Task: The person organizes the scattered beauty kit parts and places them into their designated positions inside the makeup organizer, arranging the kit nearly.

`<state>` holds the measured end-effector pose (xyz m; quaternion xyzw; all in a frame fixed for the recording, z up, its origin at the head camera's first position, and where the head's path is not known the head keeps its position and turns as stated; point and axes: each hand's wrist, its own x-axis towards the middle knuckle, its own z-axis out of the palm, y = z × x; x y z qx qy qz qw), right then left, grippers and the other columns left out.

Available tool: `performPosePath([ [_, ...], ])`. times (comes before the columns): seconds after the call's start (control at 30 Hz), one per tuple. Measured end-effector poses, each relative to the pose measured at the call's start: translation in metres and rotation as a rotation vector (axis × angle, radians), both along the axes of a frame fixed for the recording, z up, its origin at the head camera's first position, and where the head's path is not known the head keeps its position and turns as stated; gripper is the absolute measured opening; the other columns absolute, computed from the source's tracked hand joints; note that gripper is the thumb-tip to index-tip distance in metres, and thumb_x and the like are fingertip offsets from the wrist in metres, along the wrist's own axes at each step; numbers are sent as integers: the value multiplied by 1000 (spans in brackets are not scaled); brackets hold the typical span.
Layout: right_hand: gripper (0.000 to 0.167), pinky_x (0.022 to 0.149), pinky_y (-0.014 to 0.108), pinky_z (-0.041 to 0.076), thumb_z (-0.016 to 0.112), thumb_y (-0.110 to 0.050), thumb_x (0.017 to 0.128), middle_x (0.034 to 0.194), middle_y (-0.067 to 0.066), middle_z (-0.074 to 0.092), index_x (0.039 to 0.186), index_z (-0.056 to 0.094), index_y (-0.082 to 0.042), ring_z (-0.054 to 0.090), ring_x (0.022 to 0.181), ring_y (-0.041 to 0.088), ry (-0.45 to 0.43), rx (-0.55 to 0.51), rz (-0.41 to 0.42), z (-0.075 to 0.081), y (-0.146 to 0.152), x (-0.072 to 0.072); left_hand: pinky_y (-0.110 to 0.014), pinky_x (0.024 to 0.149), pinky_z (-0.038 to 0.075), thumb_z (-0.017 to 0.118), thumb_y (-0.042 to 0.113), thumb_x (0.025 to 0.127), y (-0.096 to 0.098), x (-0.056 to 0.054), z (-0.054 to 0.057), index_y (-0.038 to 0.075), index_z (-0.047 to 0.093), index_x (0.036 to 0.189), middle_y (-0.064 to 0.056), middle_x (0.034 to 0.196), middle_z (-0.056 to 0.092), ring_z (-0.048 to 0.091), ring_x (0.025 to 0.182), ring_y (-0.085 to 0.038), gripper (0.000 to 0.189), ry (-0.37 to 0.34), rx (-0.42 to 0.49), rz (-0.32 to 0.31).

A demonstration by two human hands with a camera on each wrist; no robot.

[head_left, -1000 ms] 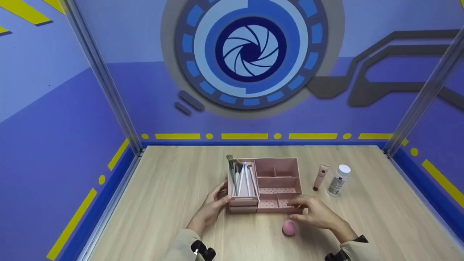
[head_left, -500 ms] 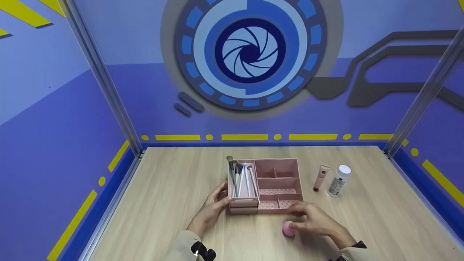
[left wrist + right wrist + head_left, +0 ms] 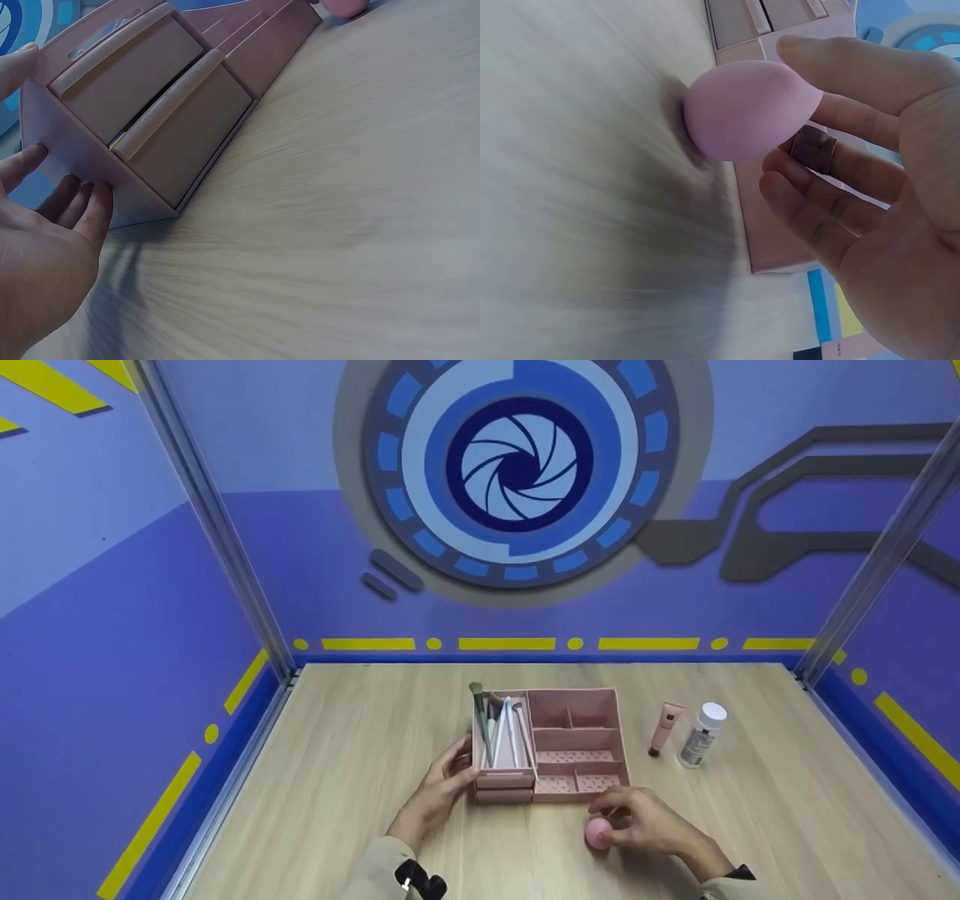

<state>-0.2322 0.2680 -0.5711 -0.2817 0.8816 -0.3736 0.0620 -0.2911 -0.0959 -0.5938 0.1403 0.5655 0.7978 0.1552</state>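
A pink cosmetics organizer (image 3: 574, 742) stands on the table, with drawers at its lower left and open compartments on the right. My left hand (image 3: 439, 791) rests against its left side; in the left wrist view the fingertips (image 3: 97, 199) touch the side panel and the thumb lies near the top corner. In front of the organizer, a pink egg-shaped makeup sponge (image 3: 597, 834) is on the table. My right hand (image 3: 651, 821) pinches it by its narrow end, thumb on the near side. The index fingertip is partly hidden behind the sponge (image 3: 742, 111).
Several makeup brushes (image 3: 506, 731) lie in the organizer's upper left tray. To its right are a small pink tube (image 3: 664, 727) and a white-capped bottle (image 3: 701, 735). Patterned walls (image 3: 247, 585) border the table (image 3: 352, 720) at the back and sides.
My right hand has come back from the organizer's front right corner down to the sponge, and its thumb and fingers have closed around it. The left hand stays put.
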Motion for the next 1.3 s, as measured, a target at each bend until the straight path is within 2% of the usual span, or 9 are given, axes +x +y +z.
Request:
performPosePath([
  [0.1,34,76,32,56,81,-25,76,99,-1,70,105,71,-9,62,87,5,42,-1,16,-2,-1,1,-28,108,39,63,8,92,0,0,1,3,21,154,-18,151,31,39,132,-21,75,3,5,-9],
  [0.23,30,75,32,54,81,-25,76,97,-4,71,101,72,-12,62,88,7,140,11,34,-4,-3,1,-28,108,39,62,9,93,0,0,2,2,20,154,-18,151,31,38,132,-22,74,10,9,-17],
  [0.4,26,76,31,53,81,-26,77,96,-8,72,99,72,-16,63,89,8,194,12,49,-7,-4,2,-28,108,39,62,8,92,0,1,2,3,20,154,-19,151,30,37,133,-23,75,0,6,-11],
  [0.67,28,77,29,52,81,-27,76,97,-11,70,100,72,-17,61,89,5,156,20,24,-12,-6,3,-31,109,39,63,8,92,0,0,1,3,21,154,-20,152,30,38,134,-23,75,3,12,-12],
  [0.97,27,78,28,51,83,-28,75,95,-12,70,98,73,-18,61,88,5,163,33,-5,-13,-7,3,-31,109,39,64,8,91,-1,0,0,3,21,154,-19,151,31,39,133,-23,76,1,20,-11],
  [1.2,36,78,33,57,81,-24,76,99,-3,71,107,70,-8,62,90,5,60,-6,-2,-8,-8,2,-31,108,39,63,12,93,-1,-1,0,4,21,154,-17,152,30,37,133,-23,75,17,-13,-20],
  [1.3,34,77,34,58,82,-25,76,97,-4,70,104,70,-11,63,88,5,40,-12,-16,-6,-9,2,-31,109,39,63,12,93,-1,0,0,4,21,154,-16,152,30,37,134,-23,74,14,-18,-18],
])
